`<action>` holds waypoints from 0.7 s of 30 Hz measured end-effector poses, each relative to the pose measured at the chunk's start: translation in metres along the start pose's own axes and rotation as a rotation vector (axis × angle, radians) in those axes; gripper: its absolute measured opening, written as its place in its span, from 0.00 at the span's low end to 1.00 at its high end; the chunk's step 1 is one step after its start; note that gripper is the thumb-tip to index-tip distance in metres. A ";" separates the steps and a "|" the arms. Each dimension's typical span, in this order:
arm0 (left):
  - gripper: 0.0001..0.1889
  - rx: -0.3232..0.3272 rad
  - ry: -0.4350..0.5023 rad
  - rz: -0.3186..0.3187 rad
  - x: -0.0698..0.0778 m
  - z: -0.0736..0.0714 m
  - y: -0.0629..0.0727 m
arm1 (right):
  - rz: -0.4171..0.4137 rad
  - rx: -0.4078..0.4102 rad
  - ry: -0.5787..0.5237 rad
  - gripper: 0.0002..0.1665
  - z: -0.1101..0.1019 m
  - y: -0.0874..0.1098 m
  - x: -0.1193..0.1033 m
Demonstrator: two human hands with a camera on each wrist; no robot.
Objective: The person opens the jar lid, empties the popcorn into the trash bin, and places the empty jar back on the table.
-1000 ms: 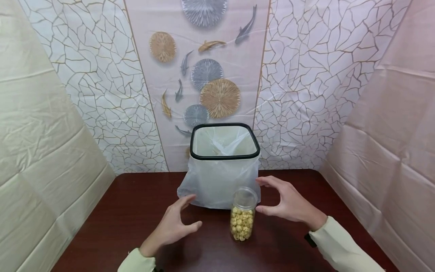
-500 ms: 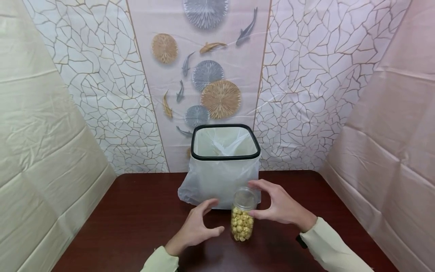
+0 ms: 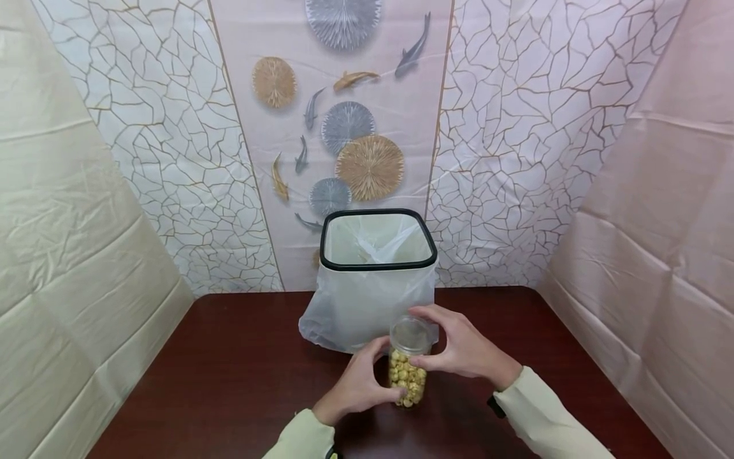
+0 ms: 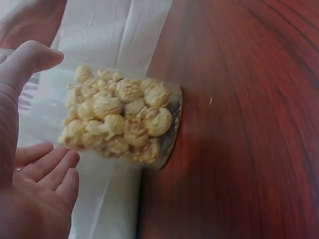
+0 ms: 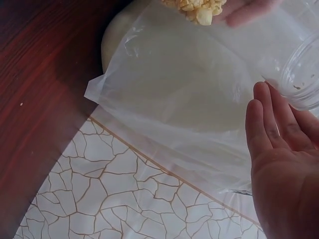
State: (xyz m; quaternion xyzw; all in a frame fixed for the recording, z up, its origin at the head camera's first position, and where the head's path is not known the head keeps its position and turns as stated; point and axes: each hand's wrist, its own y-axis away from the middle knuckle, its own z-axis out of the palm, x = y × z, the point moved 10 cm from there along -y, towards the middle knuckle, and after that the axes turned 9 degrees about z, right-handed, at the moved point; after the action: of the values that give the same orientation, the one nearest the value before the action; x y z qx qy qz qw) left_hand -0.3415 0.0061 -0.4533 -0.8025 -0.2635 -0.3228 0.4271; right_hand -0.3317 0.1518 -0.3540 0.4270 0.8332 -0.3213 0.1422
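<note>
A clear jar of popcorn (image 3: pixel 410 368) stands upright on the table, its transparent lid (image 3: pixel 410 336) on top. My left hand (image 3: pixel 357 384) is at the jar's left side, thumb across its front and the other fingers spread toward the back. In the left wrist view those fingers (image 4: pixel 55 172) look relaxed, with a gap between them and the popcorn (image 4: pixel 117 117). Around the lid's right side comes my right hand (image 3: pixel 467 347), thumb in front and fingers behind. The right wrist view has its fingers (image 5: pixel 279 119) nearly straight beside the lid (image 5: pixel 306 74); firm contact cannot be made out.
Just behind the jar stands a white bin (image 3: pixel 373 299) with a black rim (image 3: pixel 380 266) and a clear plastic liner hanging down outside. The dark red table (image 3: pixel 241 376) stretches to both sides. Patterned cloth (image 3: pixel 504 159) hangs at the back, plain cloth along the sides.
My left hand has moved right, from apart to beside the jar. My right hand has shifted left until its thumb and fingers flank the lid. The jar has stayed in place.
</note>
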 end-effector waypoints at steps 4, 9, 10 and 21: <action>0.43 0.022 0.018 -0.019 -0.005 0.007 -0.003 | -0.017 0.004 -0.004 0.46 0.001 -0.002 -0.002; 0.40 0.052 0.015 -0.042 -0.011 0.013 -0.005 | -0.039 0.010 -0.005 0.44 0.003 -0.004 -0.003; 0.40 0.059 0.010 -0.043 -0.011 0.013 -0.006 | -0.042 0.011 -0.006 0.44 0.003 -0.004 -0.003; 0.38 0.093 0.015 -0.032 -0.010 0.018 -0.009 | -0.065 0.010 0.004 0.41 0.001 -0.008 -0.005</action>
State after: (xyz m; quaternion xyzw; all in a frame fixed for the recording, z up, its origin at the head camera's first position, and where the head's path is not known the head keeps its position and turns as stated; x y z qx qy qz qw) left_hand -0.3492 0.0245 -0.4632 -0.7750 -0.2879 -0.3230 0.4605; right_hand -0.3349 0.1446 -0.3491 0.4012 0.8453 -0.3290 0.1278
